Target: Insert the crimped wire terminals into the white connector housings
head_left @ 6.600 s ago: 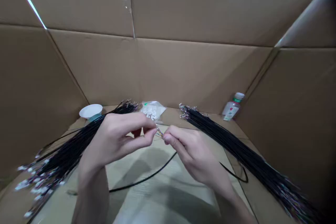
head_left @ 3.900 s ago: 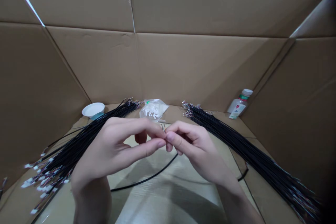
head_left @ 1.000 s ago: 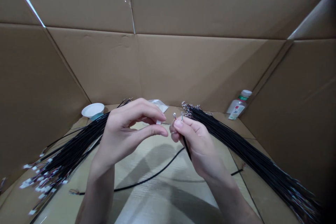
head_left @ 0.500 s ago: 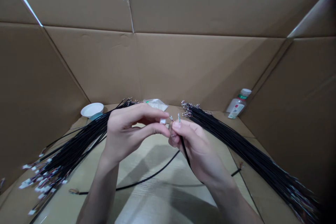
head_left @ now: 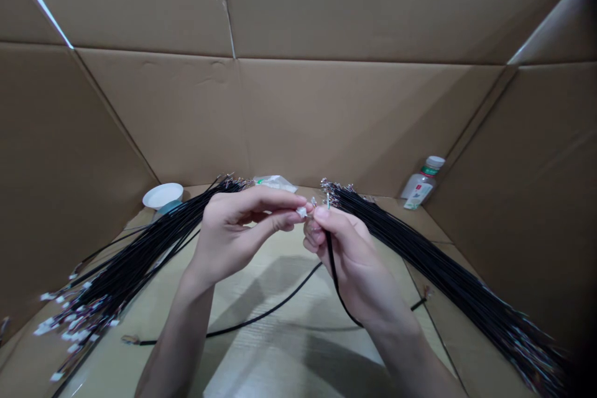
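My left hand [head_left: 254,217] pinches a small white connector housing [head_left: 302,211] between thumb and fingertips. Close beside it, my right hand [head_left: 342,236] is closed on the end of a black cable [head_left: 332,261], its thin stripped wires poking up past the thumb. The connector and the wire ends are nearly together; whether any wire sits inside the housing is too small to tell. From my right hand the cable hangs down and passes behind the wrist. Another stretch of black cable [head_left: 265,317] curves over the table, with bare wires at its left end.
On the left lies a bundle of black cables [head_left: 153,249], many tipped with white connectors. A second bundle [head_left: 420,255] runs down the right. Behind are a white bowl [head_left: 163,195], a plastic bag [head_left: 276,183] and a bottle [head_left: 422,183]. Cardboard walls [head_left: 364,118] surround the table.
My left hand has moved right, bringing the white connector up against the wire ends at my right fingertips. The right hand's cable now hangs in a wider curve.
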Demonstrator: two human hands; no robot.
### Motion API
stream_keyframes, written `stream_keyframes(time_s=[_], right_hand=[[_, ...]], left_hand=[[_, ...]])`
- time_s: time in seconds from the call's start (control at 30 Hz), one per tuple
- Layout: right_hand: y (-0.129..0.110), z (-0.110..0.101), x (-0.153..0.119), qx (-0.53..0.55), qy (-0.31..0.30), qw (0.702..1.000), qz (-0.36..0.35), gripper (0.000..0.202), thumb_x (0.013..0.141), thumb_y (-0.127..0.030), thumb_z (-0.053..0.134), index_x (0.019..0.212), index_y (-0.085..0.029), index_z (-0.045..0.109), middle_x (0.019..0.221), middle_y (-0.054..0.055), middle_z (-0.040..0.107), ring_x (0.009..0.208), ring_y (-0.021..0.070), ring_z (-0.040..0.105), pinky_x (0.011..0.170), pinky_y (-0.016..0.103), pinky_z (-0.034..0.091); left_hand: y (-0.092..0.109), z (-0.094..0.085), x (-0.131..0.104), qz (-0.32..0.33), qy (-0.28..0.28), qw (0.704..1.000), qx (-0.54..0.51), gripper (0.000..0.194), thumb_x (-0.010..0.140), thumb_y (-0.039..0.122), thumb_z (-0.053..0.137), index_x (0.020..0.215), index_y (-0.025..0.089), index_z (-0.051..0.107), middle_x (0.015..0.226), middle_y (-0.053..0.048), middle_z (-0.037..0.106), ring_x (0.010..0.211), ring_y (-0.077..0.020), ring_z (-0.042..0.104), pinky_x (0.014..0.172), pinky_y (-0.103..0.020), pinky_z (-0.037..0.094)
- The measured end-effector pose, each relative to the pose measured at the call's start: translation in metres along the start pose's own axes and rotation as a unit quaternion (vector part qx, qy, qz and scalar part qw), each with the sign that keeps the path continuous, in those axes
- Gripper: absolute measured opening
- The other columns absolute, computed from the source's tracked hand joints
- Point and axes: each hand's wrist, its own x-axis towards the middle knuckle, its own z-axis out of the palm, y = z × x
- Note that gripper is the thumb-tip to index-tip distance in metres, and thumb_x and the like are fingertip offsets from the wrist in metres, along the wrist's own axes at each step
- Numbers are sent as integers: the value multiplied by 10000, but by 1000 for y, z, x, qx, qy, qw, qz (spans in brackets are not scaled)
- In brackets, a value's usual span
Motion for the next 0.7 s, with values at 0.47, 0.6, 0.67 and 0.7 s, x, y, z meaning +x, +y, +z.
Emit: stream_keyframes(time_s=[0.47, 0.6, 0.67, 0.7], right_hand=[[4, -2, 4, -19, 33, 999, -12, 285, 921, -399, 741, 722, -216, 648, 697, -28, 511, 688, 155, 407, 683, 302, 344], [5, -2, 5, -34, 43, 998, -20, 330, 914, -420, 739, 688, -217, 610, 688, -27, 493, 694, 159, 405, 691, 308, 344], [5, -3, 5, -44, 48, 998, -24, 350, 919, -429, 732, 677, -218, 593, 694, -25, 485, 704, 162, 405, 697, 310, 343], [6, -3, 5, -50, 51, 997, -27, 356, 921, -432, 730, 674, -218, 587, 697, -24, 483, 709, 164, 406, 698, 311, 343]], left_hand=[[4, 5, 1, -14, 5, 999, -44, 186, 885, 112, 819, 1004, 255, 814, 955, 10, 838, 776, -132, 788, 664, -205, 688], [1, 3, 0, -1, 2, 1000, -19, 200, 894, 112, 805, 1024, 264, 824, 980, -6, 835, 829, -159, 795, 697, -240, 704], [1, 3, -1, 8, 1, 1000, -3, 224, 900, 101, 791, 1038, 273, 825, 994, -7, 834, 870, -173, 798, 735, -265, 711], [0, 3, -1, 12, 0, 1000, 5, 244, 901, 89, 784, 1046, 281, 824, 1001, -3, 833, 880, -173, 797, 754, -272, 710]])
